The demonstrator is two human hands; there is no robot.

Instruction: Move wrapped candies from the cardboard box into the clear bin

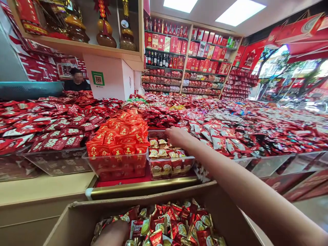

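Note:
My right hand [178, 137] reaches over a clear plastic bin [171, 173] and is closed, its fingers curled down at the bin's right side; whatever they hold is hidden. Small red and gold wrapped candies [164, 152] stand in rows inside that bin. Lower down, my left hand [114, 233] is in a cardboard box [143, 199] among loose red and gold candy packets [176, 227]. Blur and the packets hide its fingers. Some packets carry a picture of a yellow-green fruit.
Left of the bin stands another clear bin piled with orange-red packets [118, 138]. More bins of red sweets [58, 133] spread to both sides. A gold-edged ledge [143, 188] lies behind the box. A person [78, 80] sits at the back left, near a blue basin [30, 89].

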